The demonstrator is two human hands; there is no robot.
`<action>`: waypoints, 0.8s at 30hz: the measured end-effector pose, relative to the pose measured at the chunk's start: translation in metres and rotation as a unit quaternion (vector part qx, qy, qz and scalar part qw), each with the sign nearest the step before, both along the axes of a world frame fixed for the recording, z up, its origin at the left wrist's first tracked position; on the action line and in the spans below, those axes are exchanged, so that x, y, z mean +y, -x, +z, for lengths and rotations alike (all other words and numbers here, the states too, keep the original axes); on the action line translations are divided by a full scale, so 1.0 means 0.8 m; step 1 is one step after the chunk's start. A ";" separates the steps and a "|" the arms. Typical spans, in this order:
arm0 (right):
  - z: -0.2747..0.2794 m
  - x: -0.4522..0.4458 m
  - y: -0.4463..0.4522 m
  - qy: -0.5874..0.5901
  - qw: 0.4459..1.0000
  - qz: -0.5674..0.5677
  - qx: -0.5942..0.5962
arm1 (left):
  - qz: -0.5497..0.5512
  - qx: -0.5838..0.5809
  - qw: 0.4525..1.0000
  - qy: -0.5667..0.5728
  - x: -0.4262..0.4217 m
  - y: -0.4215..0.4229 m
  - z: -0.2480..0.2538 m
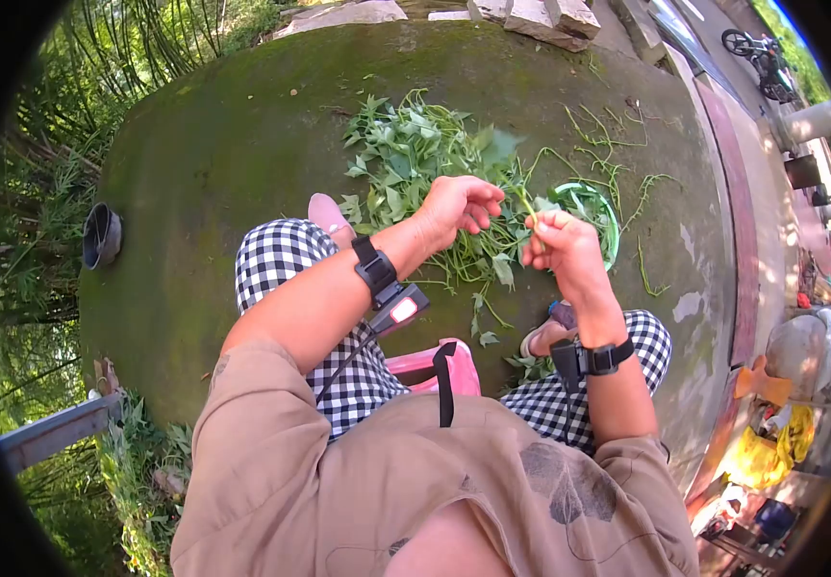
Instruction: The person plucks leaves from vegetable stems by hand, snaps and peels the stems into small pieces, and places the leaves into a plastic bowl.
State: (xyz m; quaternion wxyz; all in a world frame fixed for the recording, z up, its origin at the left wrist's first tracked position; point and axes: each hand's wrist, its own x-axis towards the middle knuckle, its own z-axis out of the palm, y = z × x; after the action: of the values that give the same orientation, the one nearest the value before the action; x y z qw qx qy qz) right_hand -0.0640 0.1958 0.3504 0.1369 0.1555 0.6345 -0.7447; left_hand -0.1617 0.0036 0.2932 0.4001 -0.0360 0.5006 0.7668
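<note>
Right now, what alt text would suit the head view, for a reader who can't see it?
A person's right hand pinches a green stem, with the left hand close beside it. Beyond them, a heap of leafy greens lies on mossy ground, with a green-rimmed container and scattered thin stems to the right.

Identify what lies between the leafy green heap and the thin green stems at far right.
In the head view, a round pale-green basket lies between the heap and those stems, partly behind the right hand.
</note>
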 end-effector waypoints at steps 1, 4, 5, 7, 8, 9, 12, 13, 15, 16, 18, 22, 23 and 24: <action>0.010 -0.017 -0.017 0.016 1.000 0.015 -0.002 | 0.009 -0.061 0.997 -0.046 -0.003 -0.006 0.002; 0.000 -0.034 -0.041 -0.025 0.999 0.002 0.037 | -0.016 -0.101 0.995 0.005 0.008 -0.013 0.011; -0.003 -0.030 -0.045 -0.047 0.996 0.019 0.068 | -0.015 -0.106 0.994 0.024 0.013 -0.017 0.011; -0.008 -0.023 -0.047 -0.088 0.986 0.057 0.127 | -0.013 -0.116 0.993 -0.018 0.019 -0.011 0.004; -0.009 -0.022 -0.051 -0.105 0.984 0.070 0.126 | -0.016 -0.106 0.994 -0.038 0.022 -0.004 0.000; -0.016 -0.020 -0.053 -0.107 0.984 0.085 0.112 | -0.022 -0.096 0.994 -0.057 0.025 0.001 -0.003; -0.032 -0.016 -0.052 -0.124 0.988 0.061 0.070 | -0.010 0.088 0.996 0.032 0.027 0.011 0.049; -0.024 -0.015 -0.045 -0.156 0.984 0.026 0.084 | -0.015 0.170 0.982 0.075 0.026 0.015 0.057; -0.002 0.000 -0.030 -0.219 0.969 -0.045 0.105 | -0.022 0.240 0.967 0.085 0.028 0.023 0.057; 0.003 0.013 -0.018 -0.224 0.959 -0.082 0.155 | -0.025 0.274 0.958 0.086 0.031 0.026 0.055; 0.026 0.039 0.002 -0.316 0.916 -0.130 0.212 | -0.014 0.305 0.945 0.114 0.040 0.030 0.050; 0.057 0.061 0.022 -0.617 0.680 -0.158 0.362 | -0.016 0.497 0.855 0.144 0.046 0.050 0.032; 0.052 0.064 0.024 -0.623 0.676 -0.119 0.375 | -0.027 0.547 0.825 0.141 0.047 0.054 0.023; 0.047 0.065 0.028 -0.628 0.670 -0.080 0.388 | -0.087 0.444 0.879 0.149 0.045 0.044 0.052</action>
State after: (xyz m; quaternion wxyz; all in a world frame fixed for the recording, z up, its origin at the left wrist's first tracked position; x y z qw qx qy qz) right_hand -0.0860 0.2475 0.3879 -0.3111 -0.0478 0.9334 -0.1721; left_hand -0.1967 0.0398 0.3345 0.1910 0.2929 0.7352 0.5807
